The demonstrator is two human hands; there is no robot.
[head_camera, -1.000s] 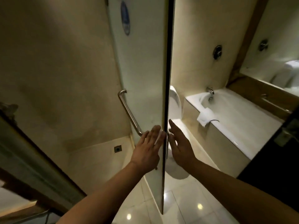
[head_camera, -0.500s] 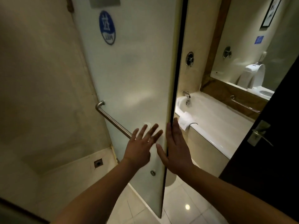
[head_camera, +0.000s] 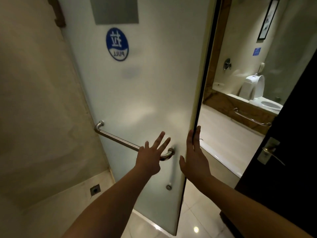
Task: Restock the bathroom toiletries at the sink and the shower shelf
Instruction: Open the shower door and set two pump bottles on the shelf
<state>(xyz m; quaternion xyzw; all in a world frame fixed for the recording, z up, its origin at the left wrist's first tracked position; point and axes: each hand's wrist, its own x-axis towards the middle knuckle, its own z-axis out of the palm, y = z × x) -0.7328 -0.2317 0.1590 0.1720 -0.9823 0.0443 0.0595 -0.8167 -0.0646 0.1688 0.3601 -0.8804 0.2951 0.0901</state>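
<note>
Two bare hands are showing, along with two doors, one steel bar handle and one round blue sticker.

At the far left a beige wall is running down to a small square floor drain (head_camera: 94, 190). The frosted glass door (head_camera: 145, 93) is standing ajar and filling the middle of the view. It is carrying a grey panel (head_camera: 114, 10) at the top and the sticker (head_camera: 117, 44), reading PULL, below that. The bar handle (head_camera: 118, 139) is slanting down across the door.

The left hand (head_camera: 151, 157) is hovering over the bar's right end with its fingers spread wide, holding nothing. Whether it is touching the bar cannot be told. The right hand (head_camera: 194, 158) is lying flat with straight fingers along the door's free edge, gripping nothing.

The glass door is blocking most of the room behind it. Through the gap a white bathtub (head_camera: 223, 134) is showing, with a grab bar (head_camera: 250, 117) beyond it. Above that, a toilet (head_camera: 255, 86) is appearing, seemingly in a mirror. A framed picture (head_camera: 267, 18) is hanging high on the wall.

At the far right the dark door (head_camera: 291, 152) with its lever handle (head_camera: 269, 152) is standing open.

Where the toiletries are cannot be told from this view.
</note>
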